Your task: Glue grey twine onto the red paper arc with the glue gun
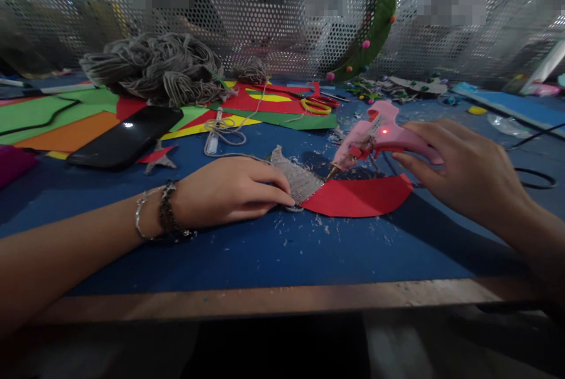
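Note:
A red paper crescent (359, 195) lies on the blue table, its left part covered with rows of grey yarn (296, 180). My left hand (238, 189) rests at the yarn-covered end, fingers pressed together on the yarn at its near left edge; the thumb side is partly hidden. In my right hand (468, 161) is a pink hot glue gun (375, 138) with a red light on. Its metal nozzle points down at the border between yarn and bare red paper. A loose yarn strand runs from behind my left hand towards the back.
Behind my left hand are a black phone (128, 136), a small star shape (159, 157) and coloured paper sheets (57, 111). A big grey yarn bundle (154, 67), yellow-handled scissors (315, 106) and a green crescent with pompoms (375, 32) stand farther back, before a perforated metal screen (273, 20).

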A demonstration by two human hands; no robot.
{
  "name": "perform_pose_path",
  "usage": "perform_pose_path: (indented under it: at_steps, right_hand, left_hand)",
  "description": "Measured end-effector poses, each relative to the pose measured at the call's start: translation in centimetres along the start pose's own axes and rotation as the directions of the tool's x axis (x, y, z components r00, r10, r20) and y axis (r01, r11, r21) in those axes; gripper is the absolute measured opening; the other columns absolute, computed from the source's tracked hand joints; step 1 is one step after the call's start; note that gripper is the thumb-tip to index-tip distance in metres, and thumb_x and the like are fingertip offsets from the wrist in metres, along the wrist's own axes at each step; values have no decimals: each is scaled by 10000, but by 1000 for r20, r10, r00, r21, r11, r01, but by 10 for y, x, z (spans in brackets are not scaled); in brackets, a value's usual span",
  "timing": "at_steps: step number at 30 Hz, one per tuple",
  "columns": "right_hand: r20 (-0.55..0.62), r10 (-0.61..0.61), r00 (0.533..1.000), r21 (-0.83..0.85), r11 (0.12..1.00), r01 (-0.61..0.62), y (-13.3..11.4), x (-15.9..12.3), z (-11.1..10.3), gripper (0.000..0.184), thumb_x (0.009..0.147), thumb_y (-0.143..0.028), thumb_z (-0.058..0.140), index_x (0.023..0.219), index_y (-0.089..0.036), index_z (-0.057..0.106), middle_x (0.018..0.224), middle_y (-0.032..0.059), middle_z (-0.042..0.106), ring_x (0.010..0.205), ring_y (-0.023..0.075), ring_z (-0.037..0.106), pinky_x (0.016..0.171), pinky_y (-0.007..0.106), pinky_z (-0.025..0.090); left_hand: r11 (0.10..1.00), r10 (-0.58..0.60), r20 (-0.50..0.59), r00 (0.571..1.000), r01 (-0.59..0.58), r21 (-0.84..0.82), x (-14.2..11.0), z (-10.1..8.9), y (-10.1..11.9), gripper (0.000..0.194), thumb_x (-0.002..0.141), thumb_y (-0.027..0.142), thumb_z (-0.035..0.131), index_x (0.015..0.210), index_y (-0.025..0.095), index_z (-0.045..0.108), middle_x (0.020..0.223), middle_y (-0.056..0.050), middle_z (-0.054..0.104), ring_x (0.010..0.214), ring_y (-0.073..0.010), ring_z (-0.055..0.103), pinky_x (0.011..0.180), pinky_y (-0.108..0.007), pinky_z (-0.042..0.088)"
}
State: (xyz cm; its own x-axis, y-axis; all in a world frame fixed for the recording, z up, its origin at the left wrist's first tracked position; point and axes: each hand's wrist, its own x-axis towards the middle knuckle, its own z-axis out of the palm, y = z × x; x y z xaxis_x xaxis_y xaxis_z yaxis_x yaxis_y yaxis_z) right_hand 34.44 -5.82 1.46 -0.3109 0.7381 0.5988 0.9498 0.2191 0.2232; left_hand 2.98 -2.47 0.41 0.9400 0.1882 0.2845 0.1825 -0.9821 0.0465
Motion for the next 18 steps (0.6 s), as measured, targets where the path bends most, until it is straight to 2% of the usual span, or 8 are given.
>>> perform_pose_path:
  at_steps: [10,14,18]
  right_hand:
    - [-16,-1,1000,-7,1000,1,2,0,1,421,871,-476,371,1075,-186,597,859,81,640,726,224,593,524,309,390]
    - [-14,17,1000,0,1000,-17,3,-1,2,418,862,-483,373,1077,-204,597,888,79,646,746,235,593,543,326,409]
    - [3,69,998,0,998,-69,5,2,0,435,849,-460,399,1103,-168,596,901,97,656,772,243,599,561,332,417]
  left_hand:
    - [1000,-3,-1,1000,3,-3,-1,0,0,277,937,158,383,1050,186,634,1051,-72,670,914,-166,620,819,-260,453]
    - [1000,-14,14,1000,14,-2,0,1,0,287,936,163,377,1062,196,632,1053,-73,670,919,-165,615,831,-267,455]
    - [1000,5,-10,1000,-5,5,0,0,1,288,939,162,375,1049,171,640,1038,-83,673,894,-168,620,803,-267,462]
